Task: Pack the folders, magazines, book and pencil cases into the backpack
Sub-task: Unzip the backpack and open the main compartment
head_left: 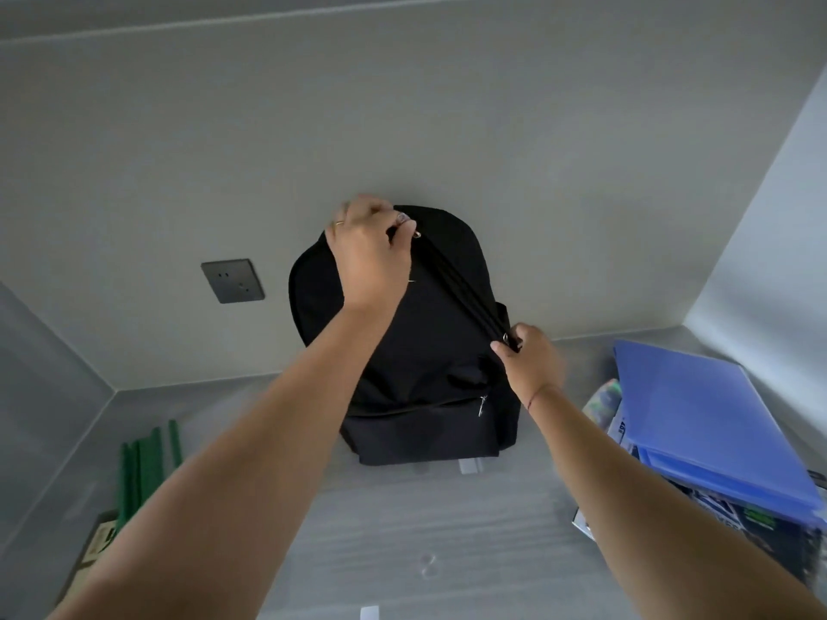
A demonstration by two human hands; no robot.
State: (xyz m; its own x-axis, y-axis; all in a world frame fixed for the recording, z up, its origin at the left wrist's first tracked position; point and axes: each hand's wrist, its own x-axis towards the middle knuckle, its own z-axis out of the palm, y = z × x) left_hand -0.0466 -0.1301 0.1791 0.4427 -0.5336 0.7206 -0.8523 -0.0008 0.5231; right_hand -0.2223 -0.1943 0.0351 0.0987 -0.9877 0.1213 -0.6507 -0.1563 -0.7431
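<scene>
A black backpack (425, 351) stands upright against the grey back wall, in the middle of the table. My left hand (369, 248) grips its top by the zipper line. My right hand (530, 360) pinches a zipper pull on the bag's right side, partway down. The main zipper runs closed between the two hands. A blue folder (707, 422) lies on the right, on top of magazines (734, 516). A green folder (143, 467) lies on the left, half hidden by my left forearm. The book and pencil cases do not show.
A dark wall socket (232, 280) sits left of the backpack. The grey table (429, 552) is boxed in by walls at the back and on both sides. A brown printed item (96, 543) lies under the green folder.
</scene>
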